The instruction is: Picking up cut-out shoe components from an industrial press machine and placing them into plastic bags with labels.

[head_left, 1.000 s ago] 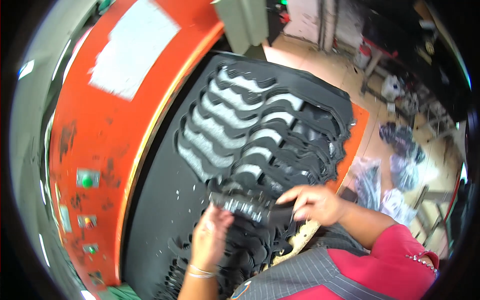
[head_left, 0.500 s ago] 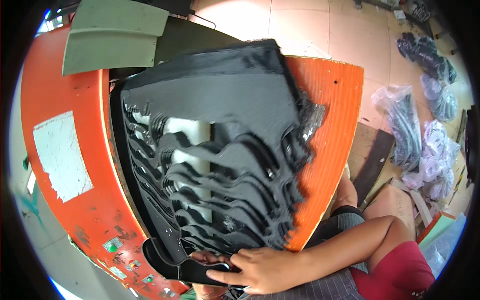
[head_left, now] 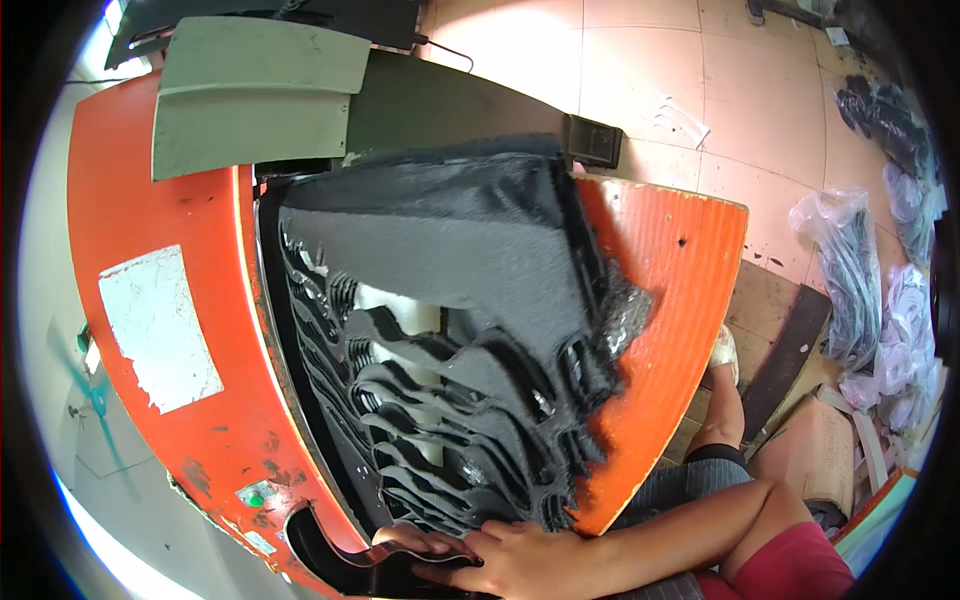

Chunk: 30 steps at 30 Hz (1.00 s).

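Observation:
A wavy, curved black cutting die (head_left: 345, 575) with a shiny rim is held at the near edge of the work surface. My right hand (head_left: 530, 558) comes in from the right and grips its right part, fingers pointing left over it. The fingers of my left hand (head_left: 415, 541) are curled over the die's far side; the rest of that hand is hidden. Just beyond both hands lies a thick stack of black foam sheets (head_left: 440, 245), cut through in wavy strips, with a white surface (head_left: 385, 301) showing in the gaps.
An orange machine body (head_left: 190, 230) with a green button (head_left: 257, 501) runs along the left. A grey-green metal block (head_left: 260, 110) stands at the back. An orange board (head_left: 670, 260) lies at right, above my leg. Plastic-bagged bundles (head_left: 850, 280) and a cardboard box (head_left: 815, 450) are on the floor.
The view has shifted, so the machine and foam stack sit lower and further right. Both hands stay on the die, which appears lower and partly cut off by the frame edge.

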{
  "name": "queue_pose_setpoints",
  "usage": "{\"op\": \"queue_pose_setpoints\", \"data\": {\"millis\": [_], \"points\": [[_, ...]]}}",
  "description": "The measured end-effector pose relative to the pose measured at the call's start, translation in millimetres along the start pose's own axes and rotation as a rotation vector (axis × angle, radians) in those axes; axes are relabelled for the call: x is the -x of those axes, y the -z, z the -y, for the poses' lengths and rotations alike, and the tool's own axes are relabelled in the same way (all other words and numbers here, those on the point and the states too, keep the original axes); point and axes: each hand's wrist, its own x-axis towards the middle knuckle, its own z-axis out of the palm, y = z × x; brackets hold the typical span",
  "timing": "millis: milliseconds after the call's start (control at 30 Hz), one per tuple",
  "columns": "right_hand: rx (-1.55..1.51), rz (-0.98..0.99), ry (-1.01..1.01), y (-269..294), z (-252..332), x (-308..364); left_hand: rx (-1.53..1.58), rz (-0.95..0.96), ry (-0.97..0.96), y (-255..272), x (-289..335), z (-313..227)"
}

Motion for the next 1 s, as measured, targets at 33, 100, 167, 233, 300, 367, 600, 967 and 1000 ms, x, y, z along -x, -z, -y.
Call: {"op": "queue_pose_setpoints", "data": {"millis": [33,100,167,233,300,367,600,967,1000], "points": [[0.071,0.090,-0.060,1,3,-3,-0.110,0.050,0.053,6,3,-6],[0.230,0.075,0.016,-6,-4,-2,-0.318,0.137,0.154,13,17,-11],[0.261,0.016,-0.015,-4,-1,-7,0.165,-0.315,-0.150,-44,10,8],[0.284,-0.112,-0.067,-3,-6,1,0.184,-0.416,-0.118,-59,-7,-6],[0.375,-0.115,-0.100,-3,4,-1,0.056,-0.433,-0.198,-59,-4,-1],[0.398,-0.033,-0.120,-6,13,-6,-0.114,-0.513,-0.247,-53,3,13],[0.510,0.082,-0.380,-11,55,-32,0.131,-0.906,-0.220,1,63,76],[0.963,0.451,-0.162,-93,19,-216,-0.064,-1.481,0.084,26,86,261],[1.043,0.516,-0.245,-107,10,-229,0.028,-1.510,0.086,29,81,263]]}}
